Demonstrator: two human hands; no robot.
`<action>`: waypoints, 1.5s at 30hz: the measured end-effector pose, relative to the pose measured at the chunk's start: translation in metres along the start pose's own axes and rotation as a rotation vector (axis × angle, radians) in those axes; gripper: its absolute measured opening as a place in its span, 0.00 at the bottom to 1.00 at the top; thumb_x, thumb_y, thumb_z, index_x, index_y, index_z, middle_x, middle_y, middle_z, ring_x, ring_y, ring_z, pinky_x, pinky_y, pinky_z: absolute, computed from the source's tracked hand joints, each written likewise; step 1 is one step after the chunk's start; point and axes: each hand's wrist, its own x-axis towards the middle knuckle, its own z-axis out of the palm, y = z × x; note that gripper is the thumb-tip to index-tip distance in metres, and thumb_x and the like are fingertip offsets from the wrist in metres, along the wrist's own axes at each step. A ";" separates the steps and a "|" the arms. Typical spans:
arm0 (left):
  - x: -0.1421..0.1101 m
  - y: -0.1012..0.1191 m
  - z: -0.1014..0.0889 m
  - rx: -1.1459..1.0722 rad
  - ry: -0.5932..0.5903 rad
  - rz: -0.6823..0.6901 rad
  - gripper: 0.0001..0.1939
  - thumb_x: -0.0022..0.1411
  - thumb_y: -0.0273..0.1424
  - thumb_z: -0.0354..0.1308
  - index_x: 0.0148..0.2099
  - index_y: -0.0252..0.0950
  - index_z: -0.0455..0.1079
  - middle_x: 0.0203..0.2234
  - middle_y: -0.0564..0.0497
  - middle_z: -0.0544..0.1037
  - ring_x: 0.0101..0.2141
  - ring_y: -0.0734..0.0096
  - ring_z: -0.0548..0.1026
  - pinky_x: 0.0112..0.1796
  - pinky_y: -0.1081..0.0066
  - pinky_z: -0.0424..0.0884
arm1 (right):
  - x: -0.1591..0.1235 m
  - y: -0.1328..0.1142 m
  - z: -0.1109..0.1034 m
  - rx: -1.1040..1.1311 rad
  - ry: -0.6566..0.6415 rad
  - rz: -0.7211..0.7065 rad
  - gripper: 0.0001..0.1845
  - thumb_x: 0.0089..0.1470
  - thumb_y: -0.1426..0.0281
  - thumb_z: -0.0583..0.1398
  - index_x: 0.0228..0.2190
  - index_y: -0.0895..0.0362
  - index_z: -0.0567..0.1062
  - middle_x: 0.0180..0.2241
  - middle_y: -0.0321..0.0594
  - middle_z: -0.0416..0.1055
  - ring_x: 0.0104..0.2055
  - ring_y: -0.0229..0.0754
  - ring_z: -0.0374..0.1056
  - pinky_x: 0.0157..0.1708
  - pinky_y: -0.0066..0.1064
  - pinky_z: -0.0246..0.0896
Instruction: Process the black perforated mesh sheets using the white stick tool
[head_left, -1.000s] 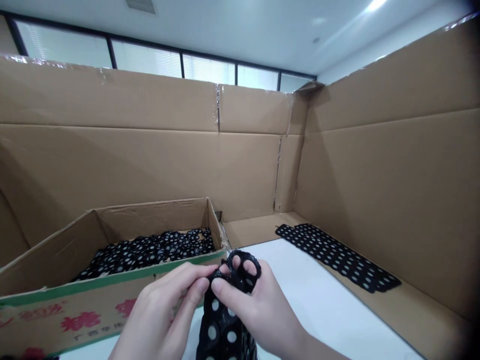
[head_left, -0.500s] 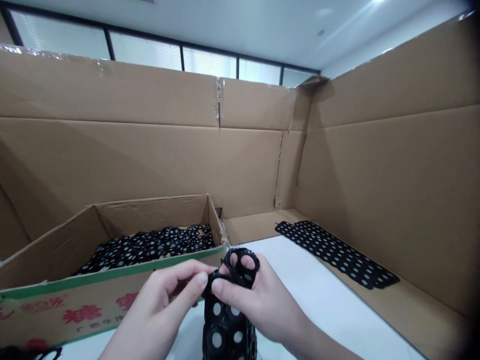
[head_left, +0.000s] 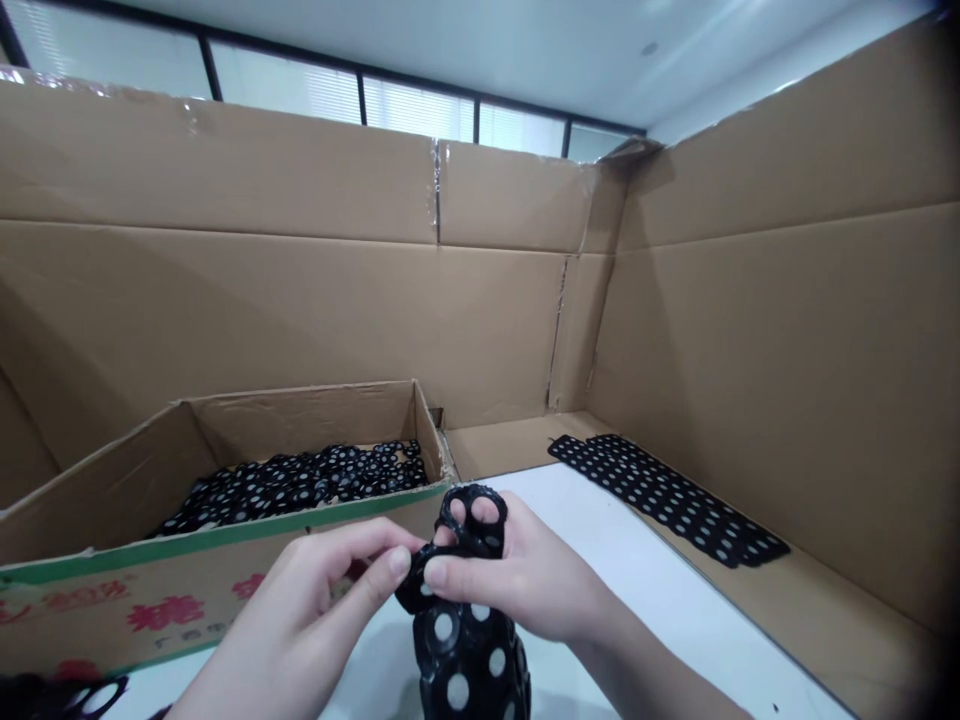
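Observation:
Between my hands hangs a black polka-dot strip [head_left: 469, 655] with white dots, its lower part running out of the bottom of the view. My left hand [head_left: 322, 590] pinches the strip's edge between thumb and forefinger. My right hand [head_left: 536, 575] grips its upper part, thumb in front and fingers behind, with fingertips showing through ring-shaped holes at the top. The strip looks bent or folded at my fingers. What it is exactly, I cannot tell.
An open cardboard box [head_left: 300, 525] with green edging holds a heap of black dotted pieces [head_left: 300, 485]. Flat dotted strips [head_left: 667, 495] lie overlapped at the right. Tall cardboard walls [head_left: 315, 310] surround the white table [head_left: 592, 535]. Another black piece [head_left: 82, 695] lies at lower left.
The piece of strip at my left fingertips has been pulled slightly left and down, standing out from the rest. The hanging part has swung a little right. The view has tilted slightly.

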 end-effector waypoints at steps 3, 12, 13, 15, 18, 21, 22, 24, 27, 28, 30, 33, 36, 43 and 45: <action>-0.001 -0.001 0.000 0.070 0.051 0.027 0.21 0.63 0.47 0.45 0.34 0.38 0.71 0.26 0.52 0.75 0.31 0.66 0.73 0.33 0.74 0.70 | 0.000 -0.003 0.000 -0.050 -0.122 -0.055 0.16 0.38 0.75 0.68 0.26 0.57 0.65 0.28 0.31 0.64 0.31 0.33 0.60 0.33 0.25 0.56; 0.004 -0.006 0.009 0.333 0.690 0.177 0.14 0.64 0.42 0.46 0.36 0.40 0.68 0.27 0.54 0.76 0.29 0.70 0.74 0.30 0.74 0.67 | 0.008 -0.004 0.005 -0.149 -0.119 -0.233 0.10 0.46 0.71 0.62 0.25 0.56 0.62 0.27 0.31 0.58 0.31 0.35 0.55 0.34 0.27 0.53; 0.005 -0.005 0.008 0.336 0.768 0.179 0.14 0.64 0.41 0.45 0.36 0.40 0.68 0.28 0.54 0.76 0.30 0.70 0.74 0.31 0.74 0.67 | 0.008 -0.003 0.005 -0.155 -0.107 -0.229 0.11 0.46 0.70 0.62 0.25 0.56 0.62 0.27 0.31 0.58 0.31 0.35 0.55 0.34 0.27 0.53; 0.007 -0.006 0.000 0.271 0.931 0.132 0.15 0.65 0.41 0.43 0.39 0.39 0.67 0.29 0.54 0.75 0.31 0.70 0.74 0.34 0.72 0.69 | 0.008 -0.001 0.004 -0.171 -0.098 -0.199 0.12 0.44 0.69 0.63 0.24 0.56 0.62 0.26 0.30 0.58 0.31 0.35 0.55 0.34 0.27 0.53; 0.014 -0.023 -0.029 0.172 1.083 0.028 0.18 0.66 0.42 0.43 0.46 0.35 0.65 0.32 0.53 0.74 0.33 0.68 0.74 0.37 0.69 0.71 | 0.011 0.001 0.002 -0.183 0.001 -0.135 0.13 0.43 0.67 0.65 0.25 0.56 0.65 0.26 0.30 0.60 0.32 0.36 0.59 0.35 0.28 0.54; 0.030 -0.057 -0.059 0.554 1.030 0.029 0.21 0.66 0.40 0.41 0.49 0.31 0.66 0.38 0.48 0.74 0.44 0.57 0.73 0.48 0.59 0.68 | 0.017 0.005 0.000 -0.147 0.105 -0.164 0.16 0.40 0.64 0.68 0.27 0.56 0.68 0.29 0.31 0.65 0.35 0.38 0.63 0.40 0.30 0.55; 0.036 -0.067 -0.065 0.705 0.943 0.026 0.21 0.66 0.38 0.40 0.48 0.30 0.68 0.40 0.46 0.74 0.45 0.53 0.72 0.48 0.55 0.68 | 0.019 0.007 0.000 -0.130 0.105 -0.181 0.17 0.38 0.64 0.69 0.27 0.56 0.68 0.29 0.31 0.66 0.36 0.39 0.64 0.41 0.31 0.56; 0.046 -0.078 -0.068 0.755 0.841 0.039 0.18 0.63 0.38 0.46 0.43 0.32 0.72 0.43 0.42 0.74 0.45 0.49 0.73 0.47 0.54 0.69 | 0.023 0.010 0.000 -0.095 0.111 -0.195 0.19 0.37 0.63 0.69 0.28 0.57 0.68 0.30 0.32 0.67 0.36 0.39 0.65 0.42 0.31 0.57; 0.042 -0.063 -0.056 0.694 0.809 0.168 0.17 0.65 0.38 0.45 0.47 0.37 0.71 0.50 0.43 0.71 0.49 0.55 0.71 0.51 0.56 0.66 | 0.027 0.015 -0.001 -0.047 0.146 -0.210 0.20 0.38 0.62 0.69 0.28 0.57 0.67 0.30 0.33 0.67 0.36 0.40 0.65 0.42 0.32 0.58; 0.036 -0.053 -0.049 0.631 0.806 0.242 0.17 0.66 0.38 0.45 0.49 0.39 0.70 0.49 0.46 0.73 0.50 0.59 0.71 0.52 0.59 0.65 | 0.028 0.016 0.000 -0.039 0.159 -0.222 0.20 0.39 0.61 0.69 0.28 0.57 0.67 0.29 0.33 0.67 0.35 0.39 0.65 0.41 0.32 0.58; 0.021 -0.031 -0.033 0.556 0.580 0.405 0.17 0.64 0.42 0.49 0.52 0.44 0.68 0.51 0.51 0.72 0.51 0.64 0.70 0.54 0.64 0.64 | 0.030 0.017 0.001 -0.024 0.166 -0.245 0.20 0.40 0.60 0.68 0.26 0.56 0.65 0.26 0.31 0.64 0.32 0.38 0.63 0.38 0.30 0.58; 0.006 -0.013 -0.009 0.572 0.249 0.482 0.24 0.60 0.42 0.56 0.59 0.50 0.61 0.55 0.54 0.69 0.52 0.65 0.69 0.51 0.69 0.68 | 0.031 0.018 0.002 0.000 0.165 -0.282 0.20 0.42 0.57 0.66 0.23 0.56 0.63 0.24 0.30 0.62 0.30 0.35 0.61 0.35 0.28 0.57; 0.005 -0.013 0.002 0.556 0.228 0.448 0.24 0.63 0.37 0.53 0.61 0.49 0.57 0.52 0.53 0.72 0.48 0.67 0.73 0.47 0.71 0.70 | 0.031 0.017 0.003 0.007 0.158 -0.279 0.19 0.44 0.56 0.65 0.24 0.58 0.67 0.25 0.31 0.64 0.31 0.36 0.61 0.36 0.28 0.57; 0.007 -0.025 -0.024 0.598 0.462 0.432 0.16 0.64 0.40 0.50 0.51 0.42 0.71 0.42 0.52 0.78 0.40 0.66 0.76 0.44 0.71 0.71 | 0.026 0.010 -0.001 0.068 -0.051 -0.236 0.16 0.42 0.63 0.68 0.33 0.58 0.73 0.31 0.36 0.71 0.36 0.38 0.66 0.43 0.31 0.59; 0.007 -0.026 -0.030 0.608 0.467 0.382 0.17 0.64 0.41 0.49 0.50 0.43 0.71 0.42 0.52 0.78 0.40 0.65 0.76 0.44 0.69 0.71 | 0.027 0.009 -0.001 0.056 -0.046 -0.265 0.13 0.43 0.65 0.67 0.31 0.58 0.74 0.30 0.36 0.72 0.35 0.38 0.66 0.44 0.33 0.59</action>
